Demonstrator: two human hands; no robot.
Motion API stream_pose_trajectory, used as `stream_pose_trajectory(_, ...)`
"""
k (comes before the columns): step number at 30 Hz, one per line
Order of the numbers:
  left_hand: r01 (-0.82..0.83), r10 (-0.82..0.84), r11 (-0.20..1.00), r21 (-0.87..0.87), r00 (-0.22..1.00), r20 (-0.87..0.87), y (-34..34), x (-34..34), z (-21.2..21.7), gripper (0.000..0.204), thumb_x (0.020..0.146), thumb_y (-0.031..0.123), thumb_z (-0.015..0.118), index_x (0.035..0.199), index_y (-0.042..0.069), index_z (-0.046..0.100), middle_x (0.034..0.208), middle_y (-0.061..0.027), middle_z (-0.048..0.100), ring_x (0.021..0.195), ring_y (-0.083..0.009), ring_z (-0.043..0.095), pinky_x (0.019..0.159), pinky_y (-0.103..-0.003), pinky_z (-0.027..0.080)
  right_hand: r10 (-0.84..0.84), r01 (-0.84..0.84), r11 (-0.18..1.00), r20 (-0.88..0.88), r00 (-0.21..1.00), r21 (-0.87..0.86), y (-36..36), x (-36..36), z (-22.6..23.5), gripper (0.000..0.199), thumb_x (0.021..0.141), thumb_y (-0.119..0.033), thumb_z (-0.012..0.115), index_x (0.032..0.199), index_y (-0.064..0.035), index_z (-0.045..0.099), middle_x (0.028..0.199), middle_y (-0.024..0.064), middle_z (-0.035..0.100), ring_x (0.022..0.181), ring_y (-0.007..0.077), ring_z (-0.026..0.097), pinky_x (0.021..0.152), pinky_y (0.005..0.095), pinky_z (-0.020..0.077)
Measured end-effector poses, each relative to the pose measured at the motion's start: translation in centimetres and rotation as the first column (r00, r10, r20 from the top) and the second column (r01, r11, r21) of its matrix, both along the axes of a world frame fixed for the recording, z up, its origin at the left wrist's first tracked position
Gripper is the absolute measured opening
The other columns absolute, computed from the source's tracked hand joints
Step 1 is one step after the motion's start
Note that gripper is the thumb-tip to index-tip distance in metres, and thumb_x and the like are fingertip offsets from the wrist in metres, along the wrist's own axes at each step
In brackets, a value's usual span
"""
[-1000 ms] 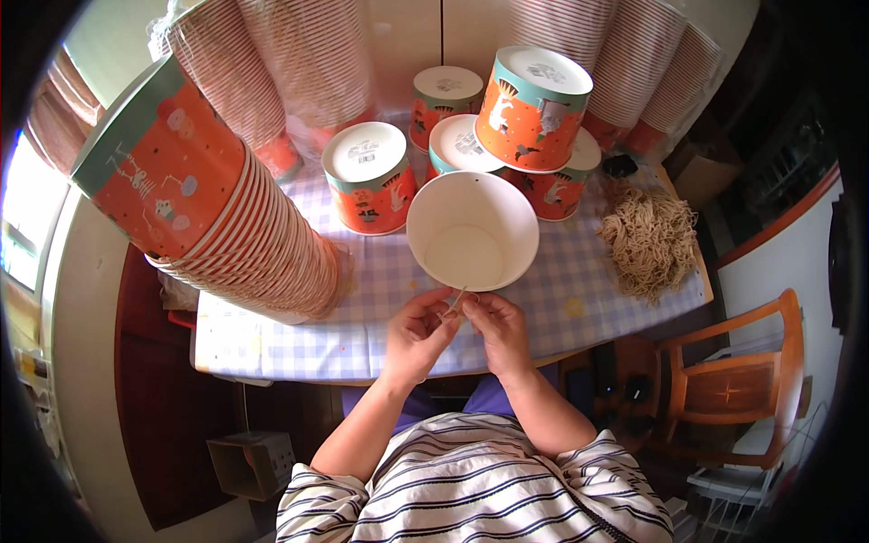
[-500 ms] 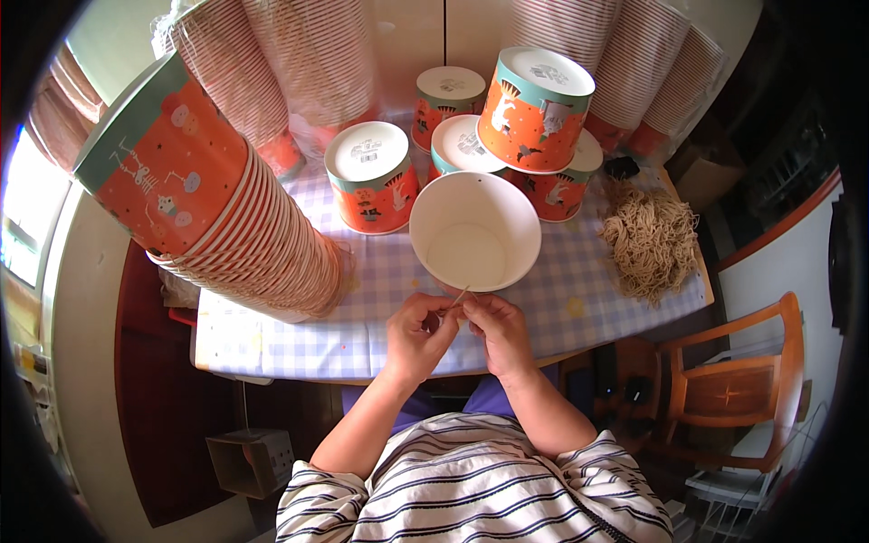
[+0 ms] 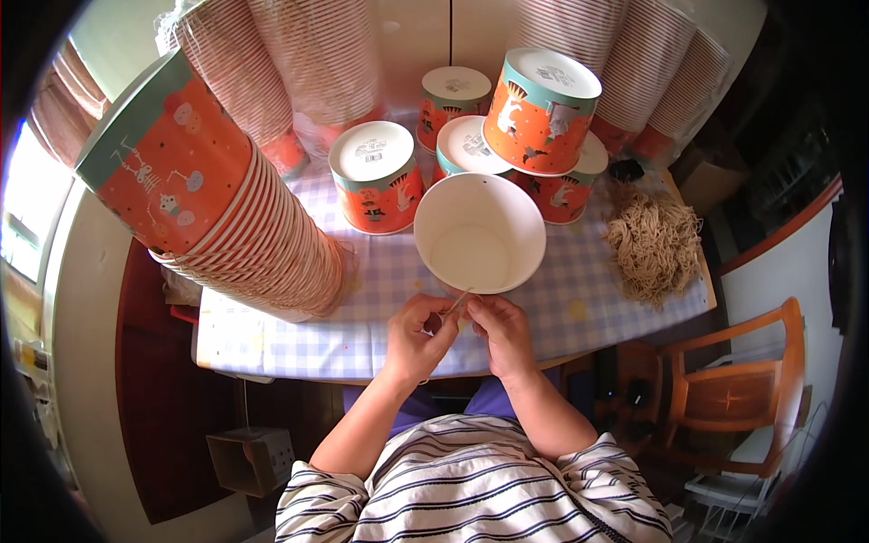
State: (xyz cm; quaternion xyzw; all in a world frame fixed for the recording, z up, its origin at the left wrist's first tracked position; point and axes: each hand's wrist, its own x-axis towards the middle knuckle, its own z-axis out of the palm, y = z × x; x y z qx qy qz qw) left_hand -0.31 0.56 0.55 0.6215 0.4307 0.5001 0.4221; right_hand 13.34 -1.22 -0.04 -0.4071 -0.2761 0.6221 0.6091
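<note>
Centre of frame: both hands meet at the near rim of the open cup (image 3: 480, 242). Left hand (image 3: 418, 333) and right hand (image 3: 501, 331) each pinch a thin tan string (image 3: 458, 301) between thumb & fingertips, other fingers curled in loosely. String end angles up toward the cup rim; can't tell whether it's threaded through the wall or just lying against it.

Change vs 1 s ago: little. Cup sat a touch lower/closer then, hands a bit more spread; now the fingertips are nearly touching each other & tight to the rim. Reads as fine work on the string at the cup edge, prob. mid-step, not finished — cup is upright, mouth up, apart from the others.

Around: upside-down orange cups (image 3: 376, 176) upper centre, more behind. Big cup stack (image 3: 226, 217) lying upper left, further stacks along the top. String pile (image 3: 654, 244) at right, on the checked cloth (image 3: 299, 335). Wooden chair (image 3: 733, 398) lower right.
</note>
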Motion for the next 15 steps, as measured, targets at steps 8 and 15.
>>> stream_pose_trajectory(8,-0.004,0.004,1.0,0.003,1.0,0.005,0.0,-0.3,-0.2,0.009,0.08,0.001,0.065,0.087,0.0,0.06,0.077,-0.0013,0.058,0.062,-0.0035,0.05,0.055,-0.019,0.041,-0.027,0.027,1.0,0.024,0.999,0.005,-0.1,0.0,-0.1,0.013,0.086,-0.014,0.065,0.091,-0.0027,0.065,0.083,-0.0009,0.064,0.072,0.0018,0.052,0.062,0.0164,0.0366)
stream_pose_trajectory(15,0.041,-0.039,0.999,-0.02,0.996,0.084,0.0,-0.5,-0.9,0.015,0.078,0.005,0.065,0.091,0.0,0.061,0.078,-0.0045,0.06,0.059,-0.0063,0.052,0.055,-0.021,0.043,-0.047,0.046,0.999,0.022,0.999,0.022,-0.2,0.0,-0.1,0.013,0.086,-0.014,0.065,0.091,-0.0022,0.064,0.083,-0.0009,0.064,0.072,0.0018,0.052,0.063,0.0162,0.0374)
